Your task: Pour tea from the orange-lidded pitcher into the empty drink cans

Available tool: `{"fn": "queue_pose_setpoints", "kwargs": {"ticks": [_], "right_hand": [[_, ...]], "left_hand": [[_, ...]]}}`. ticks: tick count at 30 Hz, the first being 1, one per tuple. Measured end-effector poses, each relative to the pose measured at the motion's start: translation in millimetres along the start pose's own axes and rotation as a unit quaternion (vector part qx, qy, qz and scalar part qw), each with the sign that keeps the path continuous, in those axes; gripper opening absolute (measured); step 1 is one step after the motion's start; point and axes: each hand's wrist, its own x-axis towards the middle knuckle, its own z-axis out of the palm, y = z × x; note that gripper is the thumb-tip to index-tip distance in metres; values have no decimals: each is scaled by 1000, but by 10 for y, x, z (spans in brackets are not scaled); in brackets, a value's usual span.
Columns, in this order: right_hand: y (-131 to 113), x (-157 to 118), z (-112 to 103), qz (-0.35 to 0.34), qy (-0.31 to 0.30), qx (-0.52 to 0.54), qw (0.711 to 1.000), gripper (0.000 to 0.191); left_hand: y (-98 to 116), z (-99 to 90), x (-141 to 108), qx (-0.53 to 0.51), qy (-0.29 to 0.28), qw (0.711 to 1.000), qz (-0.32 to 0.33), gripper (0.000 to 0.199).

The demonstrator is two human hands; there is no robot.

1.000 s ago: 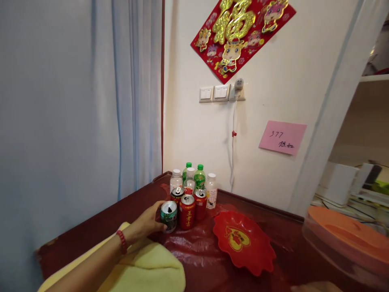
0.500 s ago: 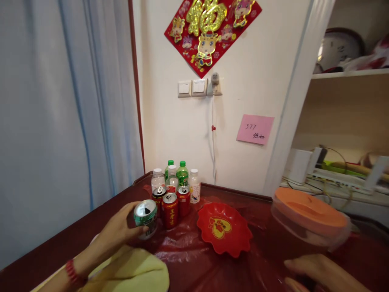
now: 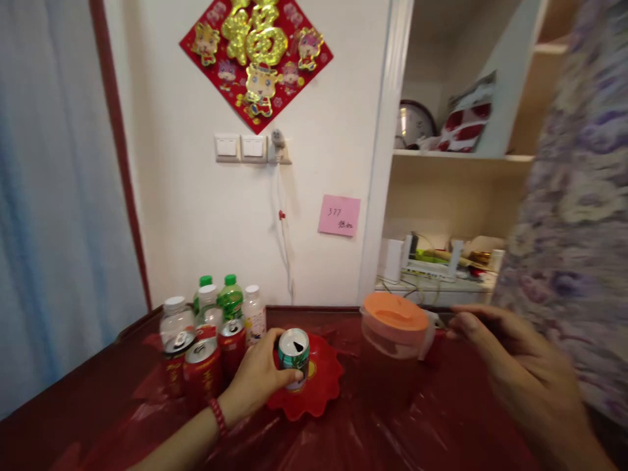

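Observation:
My left hand [image 3: 262, 369] is closed around a green-and-silver drink can [image 3: 294, 360]. The can is upright, with its mouth opened, above a red scalloped plate [image 3: 326, 373]. On the right, my right hand [image 3: 510, 366] reaches toward the handle side of a clear pitcher [image 3: 392, 353] with an orange lid [image 3: 395, 311]. Its thumb and forefinger are stretched forward, and I see nothing held in them. Left of the plate stand red cans [image 3: 202, 369] and a black-and-red can [image 3: 174, 366].
Behind the cans stand white-capped clear bottles [image 3: 176, 317], green-capped bottles [image 3: 230, 297] and a small patterned bottle [image 3: 254, 317]. Dark red plastic covers the table [image 3: 353, 432]. A power cord [image 3: 284, 248] hangs down the wall. Shelves [image 3: 451, 156] and a floral curtain [image 3: 564, 216] are on the right.
The view has turned right. My left hand has carried the green can from beside the red cans to above the plate. My right hand has risen toward the pitcher's handle side.

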Motion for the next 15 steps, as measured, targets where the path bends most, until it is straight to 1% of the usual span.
{"fn": "queue_pose_setpoints", "kwargs": {"ticks": [2, 3, 4, 7, 9, 11, 15], "right_hand": [[147, 118, -42, 29, 44, 12, 999, 38], [259, 166, -60, 42, 52, 16, 998, 39], [387, 204, -72, 54, 57, 12, 997, 40], [772, 261, -49, 87, 44, 14, 995, 45], [971, 273, 29, 107, 41, 16, 993, 49], [1111, 288, 147, 126, 35, 26, 991, 51], [1261, 347, 414, 160, 14, 76, 984, 50]], "left_hand": [[-198, 179, 138, 13, 18, 1000, -10, 57], [-302, 249, 192, 13, 23, 1000, -13, 56], [-401, 308, 236, 11, 32, 999, -14, 56], [-632, 423, 314, 6, 37, 999, -10, 55], [-710, 458, 330, 11, 23, 1000, -12, 56], [-735, 467, 326, 22, 12, 1000, -14, 60], [-726, 445, 300, 27, 5, 1000, -14, 76]]}}
